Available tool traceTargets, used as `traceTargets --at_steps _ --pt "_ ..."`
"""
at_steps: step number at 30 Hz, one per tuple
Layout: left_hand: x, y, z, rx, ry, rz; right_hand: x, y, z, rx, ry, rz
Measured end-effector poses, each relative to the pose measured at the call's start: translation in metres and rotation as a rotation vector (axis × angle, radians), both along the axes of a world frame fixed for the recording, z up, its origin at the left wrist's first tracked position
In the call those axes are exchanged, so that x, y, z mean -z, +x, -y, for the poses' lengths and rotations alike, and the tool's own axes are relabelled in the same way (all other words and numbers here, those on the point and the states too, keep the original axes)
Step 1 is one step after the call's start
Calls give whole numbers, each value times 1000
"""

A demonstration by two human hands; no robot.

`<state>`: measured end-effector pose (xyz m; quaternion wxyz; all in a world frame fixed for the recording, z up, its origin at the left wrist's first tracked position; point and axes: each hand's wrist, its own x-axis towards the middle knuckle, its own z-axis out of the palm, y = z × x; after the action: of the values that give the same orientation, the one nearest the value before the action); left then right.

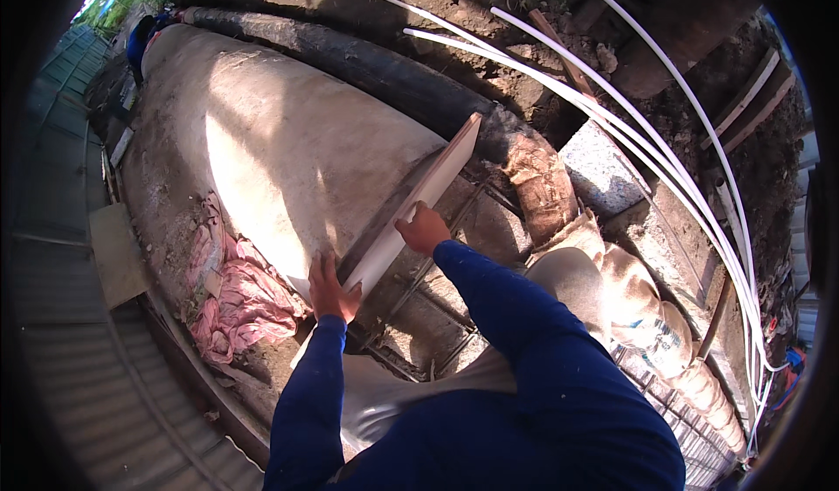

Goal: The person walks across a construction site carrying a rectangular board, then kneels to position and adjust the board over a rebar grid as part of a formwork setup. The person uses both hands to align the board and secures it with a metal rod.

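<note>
A long, pale wooden board (418, 215) lies slantwise along the near end of a smooth concrete slab (288, 132), its far end pointing up and right. My left hand (332, 293) is at the board's near-left end, with the thumb by its pale face and the fingers reaching over toward the slab. Farther along, my right hand (425, 230) is curled over the board near its middle; part of its grip is hidden. A darker strip shows between board and slab. Below the board, a grid of steel reinforcing bars (419, 274) crosses the rough ground.
Crumpled pink cloth (245, 303) lies left of my left hand. Long white pipes (603, 111) curve down the right side. A dark, thick pipe or roll (350, 49) borders the slab's far side. Filled sacks (647, 320) line the right. Corrugated metal sheeting (65, 342) stands at left.
</note>
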<state>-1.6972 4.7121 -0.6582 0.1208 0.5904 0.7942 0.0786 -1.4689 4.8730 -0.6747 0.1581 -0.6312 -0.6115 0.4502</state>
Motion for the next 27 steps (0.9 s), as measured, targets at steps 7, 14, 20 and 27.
traceTargets --at_steps 7,14,20,27 --pt "6 -24 13 -39 74 11 28 -21 -9 -38 92 2" --pt "-4 -31 24 -67 -61 103 47 -15 -23 84 -220 -311" --pt "8 -32 39 -100 113 162 26 -6 -30 11 -290 -119" --pt "3 -38 40 -64 99 229 20 0 -38 -17 -342 -81"
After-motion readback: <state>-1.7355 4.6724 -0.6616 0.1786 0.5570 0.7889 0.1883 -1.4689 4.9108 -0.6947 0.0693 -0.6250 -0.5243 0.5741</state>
